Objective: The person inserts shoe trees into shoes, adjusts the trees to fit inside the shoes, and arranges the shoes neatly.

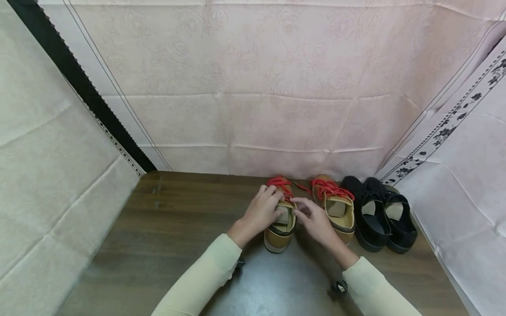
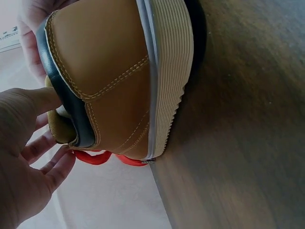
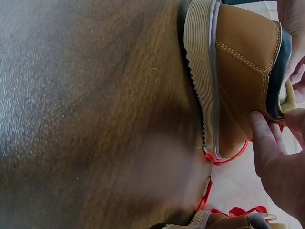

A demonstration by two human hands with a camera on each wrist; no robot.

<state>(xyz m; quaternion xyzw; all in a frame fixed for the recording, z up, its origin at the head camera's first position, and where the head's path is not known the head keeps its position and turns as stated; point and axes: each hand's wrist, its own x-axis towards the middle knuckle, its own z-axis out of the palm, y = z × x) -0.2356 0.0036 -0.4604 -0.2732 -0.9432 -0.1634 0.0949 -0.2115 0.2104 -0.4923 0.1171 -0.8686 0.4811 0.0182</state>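
Observation:
A tan lace-up shoe (image 1: 278,239) with red laces (image 1: 281,181) stands on the brown wooden surface, heel toward me. My left hand (image 1: 262,206) holds the left side of its opening, with the thumb at the dark padded collar (image 2: 64,90) and the fingers by the lace edge. On the other side, my right hand (image 1: 317,221) pinches the rim of the opening between thumb and fingers. The right wrist view shows the right fingertips (image 3: 259,119) against the tan upper. Inside the shoe a pale insole shows; the tongue is partly hidden by the hands.
The matching tan shoe (image 1: 345,235) stands to the right, its red laces loose. Beside it are two black shoes, one (image 1: 369,239) touching the other (image 1: 402,240). Patterned pale cloth (image 1: 253,123) rises behind, and further cloth walls stand left and right.

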